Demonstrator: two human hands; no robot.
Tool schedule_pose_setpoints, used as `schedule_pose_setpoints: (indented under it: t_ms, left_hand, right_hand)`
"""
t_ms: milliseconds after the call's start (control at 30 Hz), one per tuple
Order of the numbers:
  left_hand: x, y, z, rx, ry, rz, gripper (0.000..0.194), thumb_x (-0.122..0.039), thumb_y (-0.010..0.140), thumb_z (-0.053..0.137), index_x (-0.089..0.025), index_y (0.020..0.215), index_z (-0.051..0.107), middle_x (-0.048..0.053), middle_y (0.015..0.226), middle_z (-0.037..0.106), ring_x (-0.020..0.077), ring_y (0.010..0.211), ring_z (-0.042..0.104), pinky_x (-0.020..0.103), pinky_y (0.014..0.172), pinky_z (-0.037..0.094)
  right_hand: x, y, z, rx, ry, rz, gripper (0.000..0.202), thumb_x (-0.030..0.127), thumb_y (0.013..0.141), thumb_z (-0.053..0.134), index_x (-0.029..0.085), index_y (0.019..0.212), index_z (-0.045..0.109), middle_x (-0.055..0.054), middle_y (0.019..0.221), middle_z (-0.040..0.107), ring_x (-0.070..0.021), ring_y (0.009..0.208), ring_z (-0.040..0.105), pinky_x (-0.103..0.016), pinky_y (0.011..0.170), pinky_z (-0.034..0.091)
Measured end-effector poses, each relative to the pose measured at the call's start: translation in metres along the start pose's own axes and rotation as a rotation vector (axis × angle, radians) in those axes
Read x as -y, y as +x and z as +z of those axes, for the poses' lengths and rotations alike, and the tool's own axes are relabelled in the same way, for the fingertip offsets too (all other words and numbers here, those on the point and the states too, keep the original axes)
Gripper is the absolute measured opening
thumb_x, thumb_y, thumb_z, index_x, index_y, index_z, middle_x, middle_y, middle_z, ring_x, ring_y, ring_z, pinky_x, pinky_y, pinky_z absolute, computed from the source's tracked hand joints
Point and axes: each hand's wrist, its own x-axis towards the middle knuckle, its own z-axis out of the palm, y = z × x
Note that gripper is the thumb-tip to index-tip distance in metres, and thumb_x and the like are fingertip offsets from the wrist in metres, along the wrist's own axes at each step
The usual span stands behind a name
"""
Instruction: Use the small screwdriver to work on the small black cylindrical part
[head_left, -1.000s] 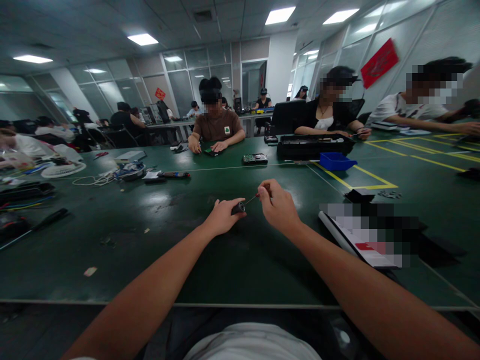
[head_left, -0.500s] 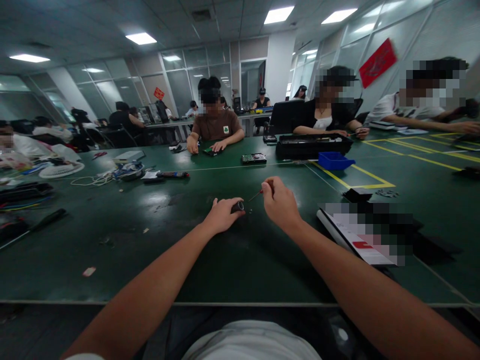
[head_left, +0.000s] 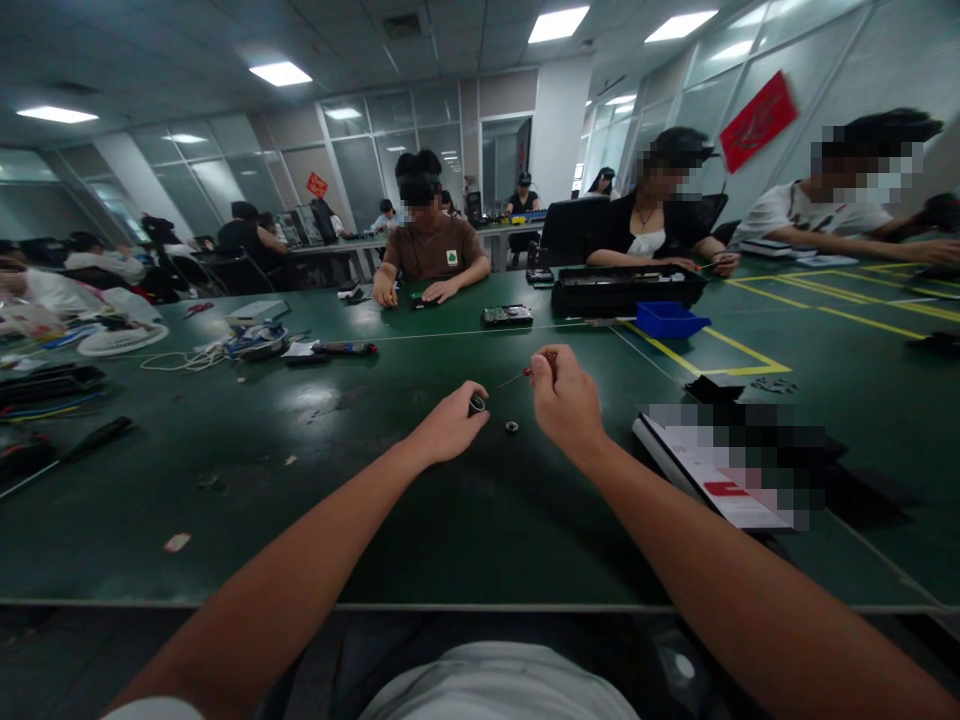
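Observation:
My left hand [head_left: 454,422] is closed around a dark cylinder [head_left: 476,405] whose round open end, with a pale rim, faces right. Most of that cylinder is hidden by the fingers. In my right hand [head_left: 566,400] is a small screwdriver [head_left: 527,372] with a red handle, its thin shaft pointing left toward the cylinder. The tip appears apart from the cylinder. On the green table between the two hands lies a small round metallic piece [head_left: 511,427].
A hard drive [head_left: 508,316] lies farther back, near a blue bin [head_left: 670,320] and a long black case [head_left: 628,291]. A booklet [head_left: 712,470] is by my right forearm. Across the table [head_left: 420,540], a person [head_left: 431,245] handles a small part. A long screwdriver [head_left: 97,438] lies left.
The small round metallic piece now lies on the table below the cylinder's open end. My left hand has turned the cylinder slightly; my right hand has shifted a little right with the screwdriver.

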Motion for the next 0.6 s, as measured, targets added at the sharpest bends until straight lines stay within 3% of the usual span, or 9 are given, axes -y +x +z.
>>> schedule_pose_setpoints:
  t_ms: [167,333,467,600]
  left_hand:
    - [-0.018,0.007,0.005,0.172,0.157,-0.004,0.039,-0.049,0.089,0.062,-0.021,0.116,0.064,0.010,0.103,0.071,0.0259,0.093,0.067,0.035,0.077,0.050]
    - [-0.022,0.022,0.016,0.311,0.389,0.050,0.044,-0.047,0.092,0.057,-0.025,0.130,0.062,0.010,0.106,0.073,0.0295,0.098,0.068,0.036,0.075,0.049]
    - [-0.020,0.028,0.023,0.324,0.445,0.114,0.033,-0.042,0.092,0.058,-0.021,0.115,0.068,0.012,0.107,0.072,0.0294,0.097,0.067,0.035,0.073,0.048]
    - [-0.012,0.025,0.018,0.284,0.330,0.098,0.029,-0.039,0.091,0.059,-0.019,0.110,0.068,0.011,0.104,0.072,0.0264,0.093,0.067,0.035,0.075,0.049]
  right_hand:
    - [0.000,0.000,0.000,-0.013,0.011,-0.013,0.021,0.037,0.099,0.040,0.022,0.098,0.054,-0.007,0.083,0.070,-0.0239,0.075,0.065,-0.036,0.069,0.042]
    - [-0.002,0.001,0.001,-0.014,0.020,-0.004,0.019,0.037,0.098,0.041,0.023,0.098,0.054,-0.007,0.083,0.070,-0.0246,0.076,0.066,-0.036,0.069,0.042]
    - [-0.003,0.002,0.000,-0.001,0.022,-0.001,0.020,0.037,0.099,0.040,0.023,0.098,0.054,-0.007,0.083,0.070,-0.0245,0.077,0.066,-0.036,0.069,0.042]
    - [-0.002,0.001,0.000,0.004,0.021,0.000,0.020,0.038,0.099,0.040,0.023,0.099,0.054,-0.006,0.083,0.070,-0.0243,0.077,0.066,-0.036,0.070,0.042]
